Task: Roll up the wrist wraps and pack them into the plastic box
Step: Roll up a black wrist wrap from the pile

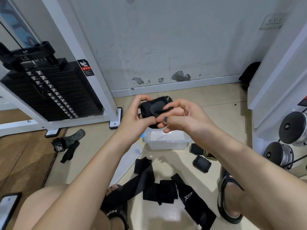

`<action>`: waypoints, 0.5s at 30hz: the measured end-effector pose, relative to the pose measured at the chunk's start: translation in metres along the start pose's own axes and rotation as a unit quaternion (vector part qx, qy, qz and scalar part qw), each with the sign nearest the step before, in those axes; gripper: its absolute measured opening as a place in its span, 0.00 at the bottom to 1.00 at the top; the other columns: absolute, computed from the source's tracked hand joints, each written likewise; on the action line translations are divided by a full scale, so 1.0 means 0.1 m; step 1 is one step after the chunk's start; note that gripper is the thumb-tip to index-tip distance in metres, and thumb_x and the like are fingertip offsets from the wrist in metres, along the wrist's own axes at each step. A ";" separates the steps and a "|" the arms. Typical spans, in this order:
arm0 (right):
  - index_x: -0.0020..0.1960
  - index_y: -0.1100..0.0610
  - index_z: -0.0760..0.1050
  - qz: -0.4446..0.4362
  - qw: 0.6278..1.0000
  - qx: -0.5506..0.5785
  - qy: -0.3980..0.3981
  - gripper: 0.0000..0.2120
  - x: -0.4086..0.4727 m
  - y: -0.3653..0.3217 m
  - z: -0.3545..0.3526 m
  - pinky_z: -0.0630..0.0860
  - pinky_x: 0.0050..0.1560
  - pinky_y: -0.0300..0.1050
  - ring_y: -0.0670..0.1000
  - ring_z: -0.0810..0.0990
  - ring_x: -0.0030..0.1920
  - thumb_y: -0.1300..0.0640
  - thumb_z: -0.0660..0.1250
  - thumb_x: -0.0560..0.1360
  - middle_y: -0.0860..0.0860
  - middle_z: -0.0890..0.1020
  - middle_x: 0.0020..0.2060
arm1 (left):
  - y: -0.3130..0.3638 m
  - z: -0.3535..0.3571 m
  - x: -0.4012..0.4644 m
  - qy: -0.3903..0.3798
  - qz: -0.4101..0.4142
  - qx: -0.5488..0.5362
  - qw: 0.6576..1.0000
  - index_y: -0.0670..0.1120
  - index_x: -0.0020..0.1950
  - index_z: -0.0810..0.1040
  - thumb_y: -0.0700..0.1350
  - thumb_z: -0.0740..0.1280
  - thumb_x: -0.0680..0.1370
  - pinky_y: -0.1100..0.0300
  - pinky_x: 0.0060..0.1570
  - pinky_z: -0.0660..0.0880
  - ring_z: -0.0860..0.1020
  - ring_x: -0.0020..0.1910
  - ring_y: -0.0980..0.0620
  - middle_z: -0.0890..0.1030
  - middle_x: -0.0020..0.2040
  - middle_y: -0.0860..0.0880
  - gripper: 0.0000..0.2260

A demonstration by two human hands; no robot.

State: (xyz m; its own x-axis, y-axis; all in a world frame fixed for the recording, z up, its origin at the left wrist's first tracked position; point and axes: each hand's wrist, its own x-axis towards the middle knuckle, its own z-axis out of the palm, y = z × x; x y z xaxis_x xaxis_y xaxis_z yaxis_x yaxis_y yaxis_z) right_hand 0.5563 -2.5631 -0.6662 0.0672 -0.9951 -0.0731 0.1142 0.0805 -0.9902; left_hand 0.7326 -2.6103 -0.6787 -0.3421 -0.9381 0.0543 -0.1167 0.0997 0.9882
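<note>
A black rolled wrist wrap [150, 108] is held in the air above the clear plastic box [167, 142]. My left hand [135, 117] grips its left end, fingers curled over the top. My right hand [181, 116] pinches the wrap's loose fastening flap against the roll. The box stands open on the floor, and nothing shows inside it. Several unrolled black wraps [159, 188] lie spread on the floor near my feet. One rolled wrap [201, 163] sits to the right of the box.
The box's lid [127, 161] lies on the floor left of the box. A weight stack machine [49, 90] fills the left. Lifting straps [66, 145] lie by its base. Dumbbells [292, 128] stand at the right. A phone [7, 208] rests at bottom left.
</note>
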 end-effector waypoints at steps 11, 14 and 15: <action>0.44 0.52 0.79 -0.213 0.906 -0.345 0.118 0.04 0.03 0.13 -0.09 0.70 0.36 0.49 0.49 0.69 0.32 0.56 0.72 0.77 0.49 0.72 0.28 | 0.00 0.05 -0.01 -0.064 -0.039 -0.042 0.996 0.53 0.57 0.80 0.37 0.65 0.67 0.62 0.46 0.75 0.78 0.47 0.56 0.80 0.52 0.54 0.21; 0.45 0.51 0.79 -0.238 0.898 -0.342 0.138 0.03 0.04 0.13 -0.08 0.71 0.43 0.44 0.49 0.72 0.40 0.56 0.72 0.77 0.45 0.73 0.38 | 0.01 0.06 0.01 -0.062 -0.063 -0.078 0.993 0.50 0.56 0.80 0.38 0.62 0.65 0.61 0.43 0.74 0.76 0.44 0.53 0.78 0.47 0.51 0.21; 0.45 0.52 0.79 -0.240 0.901 -0.332 0.139 0.03 0.04 0.13 -0.07 0.70 0.46 0.40 0.48 0.73 0.45 0.56 0.72 0.77 0.44 0.71 0.42 | 0.01 0.07 0.01 -0.061 -0.067 -0.082 0.993 0.48 0.56 0.79 0.39 0.61 0.65 0.60 0.42 0.73 0.75 0.43 0.52 0.78 0.46 0.50 0.21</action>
State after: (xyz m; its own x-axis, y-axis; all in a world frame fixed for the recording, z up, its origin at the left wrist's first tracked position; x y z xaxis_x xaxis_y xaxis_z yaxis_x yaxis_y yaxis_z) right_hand 0.5515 -2.5665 -0.6802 -0.0938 -0.8891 0.4479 -0.5612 -0.3244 -0.7615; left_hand 0.7252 -2.6086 -0.6785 -0.4449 -0.8912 -0.0879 -0.0198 -0.0883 0.9959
